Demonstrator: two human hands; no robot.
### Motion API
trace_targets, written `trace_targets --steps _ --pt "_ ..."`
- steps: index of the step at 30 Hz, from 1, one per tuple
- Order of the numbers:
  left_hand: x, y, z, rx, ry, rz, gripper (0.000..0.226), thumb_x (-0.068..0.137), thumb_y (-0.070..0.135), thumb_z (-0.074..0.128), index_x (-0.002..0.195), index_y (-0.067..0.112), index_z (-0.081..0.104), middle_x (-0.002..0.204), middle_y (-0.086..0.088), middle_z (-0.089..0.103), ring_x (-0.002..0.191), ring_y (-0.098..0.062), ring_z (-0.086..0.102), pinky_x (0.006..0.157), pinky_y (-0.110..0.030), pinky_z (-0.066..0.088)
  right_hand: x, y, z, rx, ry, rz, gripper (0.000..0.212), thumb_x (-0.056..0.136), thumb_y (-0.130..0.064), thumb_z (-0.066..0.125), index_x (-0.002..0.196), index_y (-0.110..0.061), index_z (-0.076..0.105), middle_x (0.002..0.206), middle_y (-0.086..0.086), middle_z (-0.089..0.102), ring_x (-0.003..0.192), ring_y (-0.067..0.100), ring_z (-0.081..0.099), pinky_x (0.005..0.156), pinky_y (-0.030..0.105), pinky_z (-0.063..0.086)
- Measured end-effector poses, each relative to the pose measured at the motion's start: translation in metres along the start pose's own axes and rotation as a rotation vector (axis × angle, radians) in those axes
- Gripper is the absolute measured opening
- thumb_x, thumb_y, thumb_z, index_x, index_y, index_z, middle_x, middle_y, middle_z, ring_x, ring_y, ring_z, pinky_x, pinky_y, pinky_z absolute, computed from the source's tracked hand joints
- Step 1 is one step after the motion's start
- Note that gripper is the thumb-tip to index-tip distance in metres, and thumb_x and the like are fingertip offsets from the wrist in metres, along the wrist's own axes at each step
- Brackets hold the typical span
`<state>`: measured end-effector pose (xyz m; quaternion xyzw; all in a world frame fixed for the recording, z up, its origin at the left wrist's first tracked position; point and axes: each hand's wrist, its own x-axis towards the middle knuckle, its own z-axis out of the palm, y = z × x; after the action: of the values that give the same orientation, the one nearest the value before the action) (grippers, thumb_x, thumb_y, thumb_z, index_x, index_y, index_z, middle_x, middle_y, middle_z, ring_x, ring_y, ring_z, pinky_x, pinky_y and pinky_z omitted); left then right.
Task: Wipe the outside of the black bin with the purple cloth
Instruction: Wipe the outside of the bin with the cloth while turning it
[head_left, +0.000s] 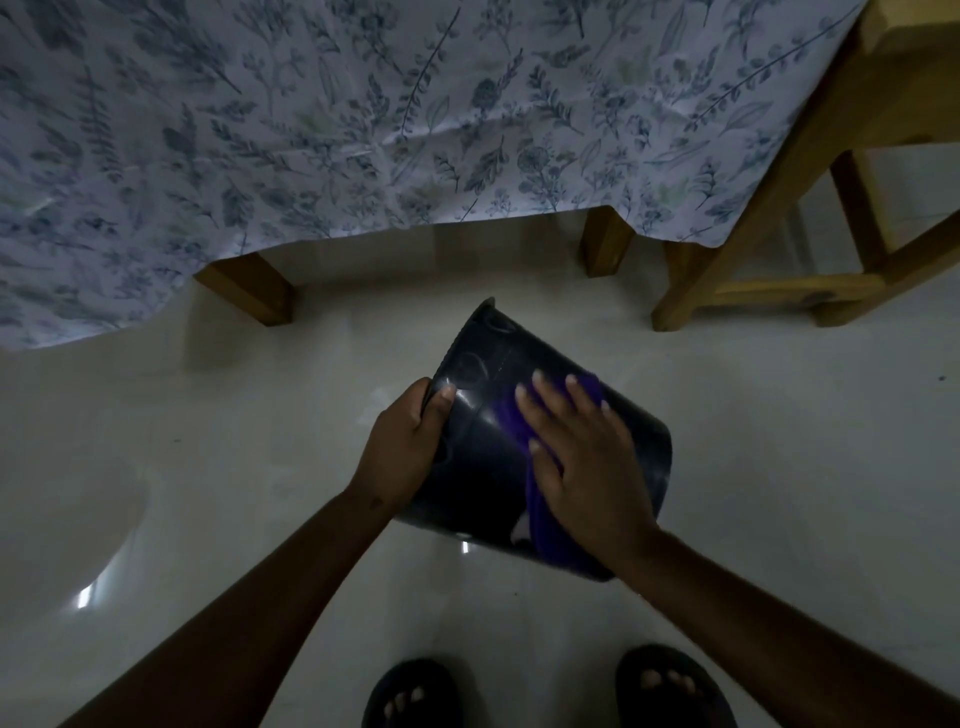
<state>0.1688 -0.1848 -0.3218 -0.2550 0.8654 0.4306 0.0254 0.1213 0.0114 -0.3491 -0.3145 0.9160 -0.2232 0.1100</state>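
The black bin (483, 462) is tilted on its side above the pale floor, its outer wall turned up towards me. My left hand (402, 447) grips its left edge, thumb on the wall. My right hand (582, 457) lies flat with fingers spread on the purple cloth (543, 525), pressing it against the bin's wall. The cloth shows beyond the fingertips and hangs down under the palm towards the bin's near edge.
A table with wooden legs (249, 288) and a hanging leaf-print tablecloth (363, 130) stands just behind the bin. A wooden chair or stool frame (769, 291) is at the right. My two feet in dark sandals (545, 691) stand on the glossy tiled floor (208, 467).
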Motion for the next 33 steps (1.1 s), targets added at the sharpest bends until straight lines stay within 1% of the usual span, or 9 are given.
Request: trace_targets --steps 4,9,11,15,19,21,24,28,33 --pt "0.004 0.001 0.002 0.028 0.008 -0.028 0.031 0.101 0.038 0.035 0.093 0.016 0.055 0.075 0.006 0.058 0.069 -0.005 0.056 0.059 -0.016 0.040 0.028 0.002 -0.006 0.100 0.001 0.143 0.052 0.098 -0.030 0.035 0.148 -0.033 0.021 0.157 -0.010 0.020 0.146 0.017 0.015 0.116 0.050 0.022" --pt "0.010 0.001 0.005 0.051 0.038 -0.018 0.032 0.101 0.039 0.035 0.087 0.016 0.053 0.069 0.007 0.055 0.064 -0.006 0.054 0.056 -0.016 0.037 -0.043 -0.008 0.020 -0.205 -0.089 -0.215 0.070 0.084 -0.030 0.051 0.148 -0.035 0.021 0.157 -0.008 0.020 0.146 0.025 0.013 0.113 0.051 0.017" --pt "0.006 -0.001 0.005 0.023 0.048 0.000 0.035 0.100 0.039 0.035 0.090 0.012 0.056 0.073 0.002 0.058 0.066 -0.010 0.056 0.058 -0.018 0.040 -0.044 -0.005 0.020 -0.217 -0.091 -0.265 0.070 0.084 -0.033 0.051 0.148 -0.035 0.022 0.157 -0.008 0.021 0.147 0.023 0.012 0.114 0.049 0.013" --pt "-0.001 -0.001 0.005 -0.033 0.026 0.006 0.037 0.100 0.040 0.035 0.098 0.010 0.057 0.082 -0.006 0.064 0.072 -0.011 0.061 0.068 -0.028 0.051 0.009 -0.007 -0.001 -0.013 -0.009 -0.022 0.056 0.092 -0.034 0.032 0.147 -0.033 0.024 0.156 -0.009 0.025 0.145 0.017 0.016 0.116 0.045 0.017" --pt "-0.001 -0.002 0.005 0.005 0.030 -0.010 0.039 0.100 0.042 0.033 0.098 0.012 0.057 0.084 -0.004 0.065 0.077 -0.012 0.062 0.071 -0.030 0.051 0.048 0.003 -0.010 0.137 -0.007 0.132 0.054 0.096 -0.025 0.038 0.148 -0.032 0.025 0.155 -0.009 0.027 0.143 0.014 0.022 0.114 0.049 0.025" --pt "0.001 -0.003 0.006 0.015 0.024 -0.026 0.037 0.100 0.042 0.033 0.095 0.013 0.056 0.080 0.001 0.062 0.074 -0.012 0.060 0.066 -0.024 0.049 0.029 -0.003 -0.005 -0.005 -0.036 0.025 0.060 0.092 -0.024 0.045 0.148 -0.033 0.023 0.156 -0.008 0.024 0.145 0.018 0.017 0.115 0.052 0.023" --pt "0.004 -0.001 0.007 0.035 0.037 -0.020 0.034 0.101 0.040 0.032 0.092 0.016 0.054 0.074 0.011 0.055 0.067 -0.004 0.054 0.059 -0.017 0.041 -0.021 -0.013 0.011 -0.221 -0.121 -0.192 0.084 0.075 -0.032 0.069 0.147 -0.030 0.026 0.156 -0.003 0.027 0.145 0.028 0.018 0.113 0.054 0.019" --pt "0.007 0.007 0.007 -0.019 0.033 -0.005 0.036 0.100 0.039 0.034 0.096 0.012 0.057 0.077 0.005 0.058 0.070 -0.009 0.057 0.063 -0.021 0.045 -0.025 -0.005 0.011 -0.227 -0.064 -0.282 0.066 0.081 -0.036 0.043 0.146 -0.031 0.029 0.154 -0.004 0.032 0.144 0.026 0.018 0.113 0.048 0.016" --pt "0.012 0.027 0.005 -0.029 0.008 -0.079 0.037 0.101 0.040 0.033 0.097 0.012 0.055 0.079 0.004 0.058 0.070 -0.009 0.056 0.057 -0.019 0.039 0.035 0.004 -0.014 0.092 -0.055 0.028 0.052 0.098 -0.028 0.033 0.148 -0.034 0.022 0.157 -0.011 0.022 0.146 0.014 0.013 0.117 0.043 0.013"
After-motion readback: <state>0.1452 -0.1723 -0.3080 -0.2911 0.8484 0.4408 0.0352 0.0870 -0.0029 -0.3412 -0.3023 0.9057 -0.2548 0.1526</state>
